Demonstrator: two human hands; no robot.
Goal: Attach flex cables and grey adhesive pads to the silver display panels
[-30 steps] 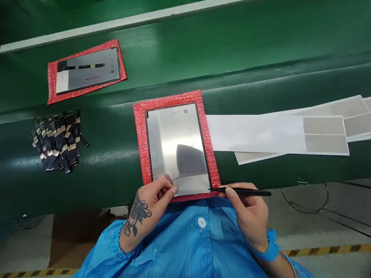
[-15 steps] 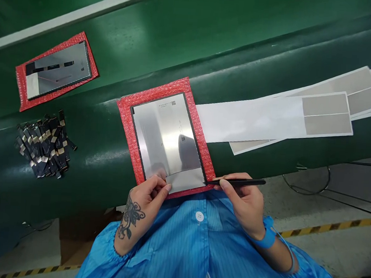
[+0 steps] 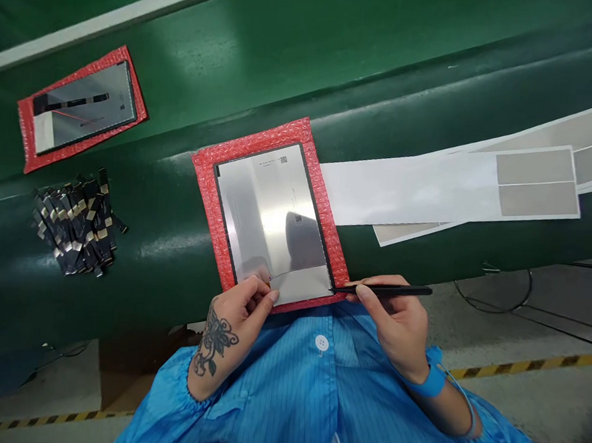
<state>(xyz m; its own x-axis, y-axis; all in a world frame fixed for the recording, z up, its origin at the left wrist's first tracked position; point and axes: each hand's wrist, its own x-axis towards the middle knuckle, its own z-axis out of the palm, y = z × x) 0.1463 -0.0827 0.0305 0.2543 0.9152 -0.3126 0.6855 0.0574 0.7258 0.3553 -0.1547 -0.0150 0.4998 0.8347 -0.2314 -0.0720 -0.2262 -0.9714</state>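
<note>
A flat display panel point(image 3: 257, 206) with a shiny silver back lies on a red bubble-wrap sheet point(image 3: 333, 234) at the bench's near edge. Across its lower end sits a grey adhesive strip point(image 3: 305, 283). My left hand point(image 3: 245, 312) pinches the strip's left end between thumb and fingers, at the panel's lower edge. In my right hand point(image 3: 395, 321) are black tweezers point(image 3: 387, 290), held almost level. Their tip touches the panel's lower right corner, by the strip's right end. Whether the tip grips the strip is too small to tell.
A second panel point(image 3: 89, 112) rests on red bubble wrap at the back left. Nearer lies a pile of black flex cables point(image 3: 75, 225). White sheets with grey adhesive pieces point(image 3: 537, 169) spread to the right on the green bench mat point(image 3: 164, 240). A blue wrist strap point(image 3: 431, 382) circles my right wrist.
The view has shifted slightly, so bench items appear a little displaced. Both hands keep their places at the strip's ends, with the tweezers still at the right corner.
</note>
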